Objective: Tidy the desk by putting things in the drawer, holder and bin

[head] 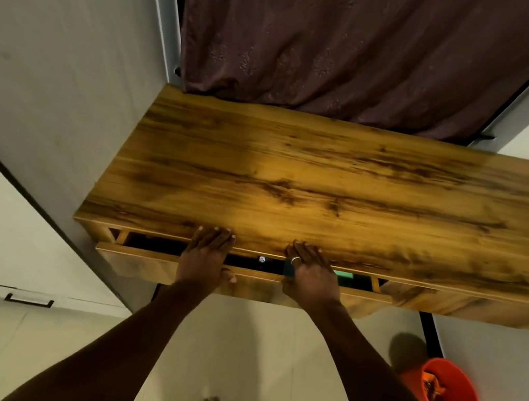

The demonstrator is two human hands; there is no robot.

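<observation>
A wooden desk fills the middle of the view. Its drawer under the front edge stands slightly open, showing a narrow dark gap. Inside the gap I see a small white object and something green. My left hand lies flat across the gap, fingertips on the desk's front edge and thumb on the drawer front. My right hand, wearing a ring, lies the same way a little to the right. Both hands have straight fingers and hold nothing.
An orange bin with some scraps inside stands on the floor at the lower right. A dark curtain hangs behind the desk. A grey wall runs close along the desk's left side. Pale floor tiles lie below.
</observation>
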